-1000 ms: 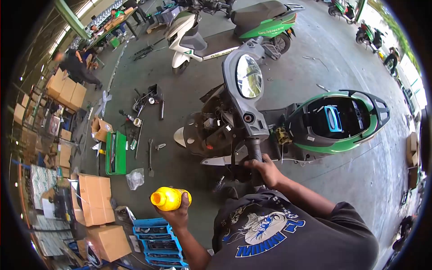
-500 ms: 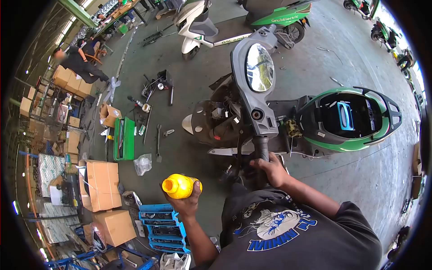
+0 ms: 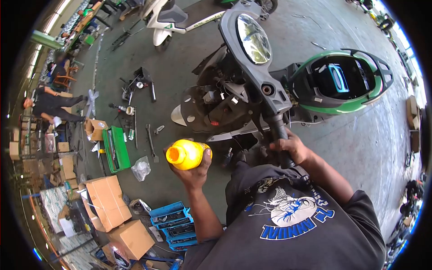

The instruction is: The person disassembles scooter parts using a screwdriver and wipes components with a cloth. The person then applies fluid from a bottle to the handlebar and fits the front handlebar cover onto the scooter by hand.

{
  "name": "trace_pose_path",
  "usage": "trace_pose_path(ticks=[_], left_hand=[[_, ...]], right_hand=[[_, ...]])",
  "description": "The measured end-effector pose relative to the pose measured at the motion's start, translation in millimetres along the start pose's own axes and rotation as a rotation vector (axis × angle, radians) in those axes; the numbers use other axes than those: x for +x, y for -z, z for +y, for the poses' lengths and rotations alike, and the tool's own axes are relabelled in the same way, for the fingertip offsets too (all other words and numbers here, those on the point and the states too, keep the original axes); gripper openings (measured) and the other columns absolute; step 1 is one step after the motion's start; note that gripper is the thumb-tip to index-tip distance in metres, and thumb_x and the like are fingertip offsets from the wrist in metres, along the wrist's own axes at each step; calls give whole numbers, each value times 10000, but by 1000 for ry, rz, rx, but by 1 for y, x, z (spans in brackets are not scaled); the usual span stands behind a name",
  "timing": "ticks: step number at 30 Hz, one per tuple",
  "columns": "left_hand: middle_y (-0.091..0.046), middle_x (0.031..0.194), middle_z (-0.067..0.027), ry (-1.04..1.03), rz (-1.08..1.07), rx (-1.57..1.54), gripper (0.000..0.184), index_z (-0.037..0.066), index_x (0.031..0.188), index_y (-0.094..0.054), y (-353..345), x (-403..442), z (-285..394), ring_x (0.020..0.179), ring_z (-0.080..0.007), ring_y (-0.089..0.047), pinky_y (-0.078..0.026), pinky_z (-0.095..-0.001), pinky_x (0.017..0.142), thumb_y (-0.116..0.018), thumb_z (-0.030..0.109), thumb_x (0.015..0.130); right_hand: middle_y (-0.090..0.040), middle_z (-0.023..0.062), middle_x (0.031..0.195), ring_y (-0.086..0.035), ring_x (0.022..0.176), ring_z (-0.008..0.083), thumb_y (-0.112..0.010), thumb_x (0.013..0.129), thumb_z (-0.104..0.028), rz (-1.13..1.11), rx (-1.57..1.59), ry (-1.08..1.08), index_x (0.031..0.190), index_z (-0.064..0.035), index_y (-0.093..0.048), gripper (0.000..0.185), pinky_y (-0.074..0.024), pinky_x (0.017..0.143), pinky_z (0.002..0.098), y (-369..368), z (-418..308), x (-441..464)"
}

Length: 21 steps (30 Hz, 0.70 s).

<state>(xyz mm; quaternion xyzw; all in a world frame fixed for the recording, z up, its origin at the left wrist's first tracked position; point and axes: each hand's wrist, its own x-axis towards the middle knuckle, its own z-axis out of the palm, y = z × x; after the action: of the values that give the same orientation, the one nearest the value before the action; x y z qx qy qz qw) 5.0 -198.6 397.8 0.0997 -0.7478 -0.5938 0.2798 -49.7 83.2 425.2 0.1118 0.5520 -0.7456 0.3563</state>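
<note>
The left hand (image 3: 193,174) is curled partly closed around a yellow bottle (image 3: 188,154), fingers on 1 side and thumb on the other. The bottle is held up off the floor (image 3: 189,63), tilted, its open orange mouth turned toward the camera. It's out to the left of the half-stripped scooter (image 3: 216,105), apart from it.

The right hand (image 3: 291,147) is closed around the scooter's black handlebar grip (image 3: 277,126), thumb across the top. Just above that grip sits the grey handlebar cover (image 3: 278,100), with 1 big oval lens (image 3: 254,38) shining in it. The scooter's front section is opened up, wires and dark parts showing; farther back is its green-edged rear body (image 3: 333,107), a blue-framed item (image 3: 338,77) lying in the hollow.

Over on the floor to the left I can see a long wrench (image 3: 150,140), a crumpled clear plastic bag (image 3: 141,168) and a green toolbox (image 3: 118,148) with its contents exposed. Nearer the camera are 2 larger cardboard boxes (image 3: 109,202) and a blue tiered toolbox (image 3: 173,222) spread open. Another person (image 3: 58,104) in dark clothes is at the far left, well apart from both hands, and a white scooter (image 3: 166,23) stands beyond.
</note>
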Motion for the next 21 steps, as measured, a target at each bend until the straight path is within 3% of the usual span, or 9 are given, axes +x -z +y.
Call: trace_pose_path(ticks=[4, 7, 10, 14, 15, 16, 18, 19, 21], left_hand=[[-524, 1000, -92, 19, -60, -69, 643, 50, 1103, -432, 0, 11, -15, 894, -196, -558, -491, -337, 809, -850, 201, 639], [-527, 997, -90, -8, -124, -63, 640, 46, 1092, -439, 4, 15, -25, 879, -191, -554, -485, -337, 804, -851, 217, 633], [-532, 988, -87, 19, -145, -120, 643, 47, 1091, -440, 5, 19, -25, 870, -187, -550, -480, -337, 800, -850, 229, 630], [-544, 974, -87, -8, -140, -141, 643, 47, 1089, -440, 7, 23, -26, 870, -187, -553, -480, -338, 805, -849, 228, 627], [-547, 970, -88, -1, -137, -156, 643, 47, 1088, -441, 8, 23, -26, 868, -187, -555, -481, -337, 805, -848, 228, 626], [-547, 970, -88, -1, -143, -157, 643, 47, 1088, -441, 9, 24, -26, 868, -187, -555, -481, -337, 805, -848, 228, 626], [-550, 966, -89, 8, -135, -161, 644, 46, 1087, -441, 10, 25, -24, 863, -189, -559, -482, -336, 803, -848, 230, 623], [-550, 966, -89, 5, -134, -162, 644, 46, 1087, -441, 10, 26, -24, 863, -189, -559, -482, -336, 803, -848, 230, 623], [-549, 967, -88, -24, -135, -125, 646, 47, 1087, -442, 12, 27, -24, 863, -190, -560, -481, -339, 805, -848, 236, 621]], right_hand=[[-620, 159, 909, -656, 744, 252, -677, 735, -154, -56, -1, 2, 1122, 26, -497, 463, -550, 661, 364, 3, -4, -3], [-608, 248, 1163, -639, 1013, 330, -668, 618, -151, -256, 281, -91, 1256, 128, -488, 719, -486, 952, 395, -10, -6, -4], [-603, 264, 1165, -634, 1024, 342, -668, 586, -153, -258, 312, -60, 1263, 131, -481, 758, -486, 955, 402, -11, -5, -3], [-629, 206, 1057, -636, 981, 305, -661, 588, -166, -350, 202, -58, 1174, 111, -534, 660, -507, 891, 385, 1, -3, 1], [-624, 152, 978, -629, 905, 257, -663, 601, -176, -163, 109, 4, 1138, 70, -560, 599, -512, 836, 358, 1, 0, -2], [-624, 152, 978, -629, 905, 257, -663, 601, -176, -159, 114, 6, 1138, 70, -560, 599, -512, 836, 358, -1, -1, -4], [-585, 135, 888, -593, 705, 262, -688, 556, -236, 24, -60, -5, 1077, 65, -548, 618, -531, 742, 415, -7, -9, -9], [-585, 135, 888, -593, 705, 262, -688, 556, -236, 23, -61, -3, 1077, 65, -548, 618, -531, 742, 415, -7, -11, -10], [-608, 114, 938, -606, 860, 225, -647, 623, -159, 47, -134, 19, 1182, 31, -547, 599, -501, 831, 344, -6, -13, -11]])
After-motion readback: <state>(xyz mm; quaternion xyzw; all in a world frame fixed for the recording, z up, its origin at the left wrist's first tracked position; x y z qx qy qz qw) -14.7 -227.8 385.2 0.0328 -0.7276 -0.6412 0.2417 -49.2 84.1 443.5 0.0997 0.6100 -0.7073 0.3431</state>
